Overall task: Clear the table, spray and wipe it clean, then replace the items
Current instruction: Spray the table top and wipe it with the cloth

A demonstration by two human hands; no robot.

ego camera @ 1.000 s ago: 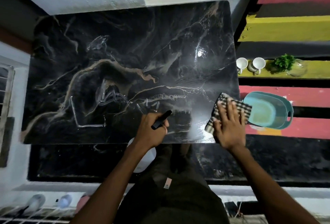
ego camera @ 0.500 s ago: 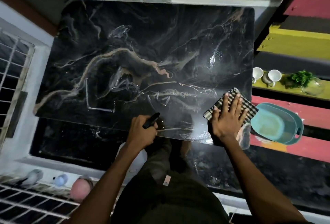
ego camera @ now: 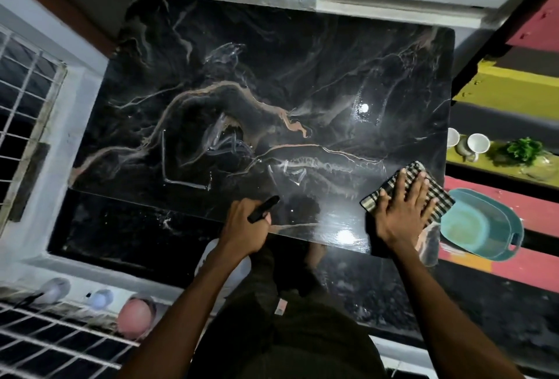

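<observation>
Head view looks straight down on a black marble-patterned tabletop (ego camera: 272, 91) with pale brown and white veins and bright glare spots on its glossy surface. Faint wet streaks and smears show near the middle of the tabletop and toward its near edge.

At the near edge of the tabletop, left of centre, the left hand (ego camera: 246, 227) is curled round the head of a spray bottle (ego camera: 262, 213); the dark nozzle sticks out over the tabletop, pointing away from the person, and the white body of the bottle hangs below the tabletop's edge, partly hidden under the wrist.

At the tabletop's near right corner lies a folded cloth (ego camera: 435, 197), checked in black and cream. The right hand (ego camera: 403, 209) lies flat on top of it, fingers straight and spread, palm pressing the cloth against the tabletop. The cloth shows beyond the fingertips and to either side of the hand, and its right corner reaches the tabletop's right edge.

Just right of the tabletop, on coloured slats, sit a teal basin (ego camera: 481, 224), two white cups (ego camera: 478, 142) and a green plant (ego camera: 521, 150).
</observation>
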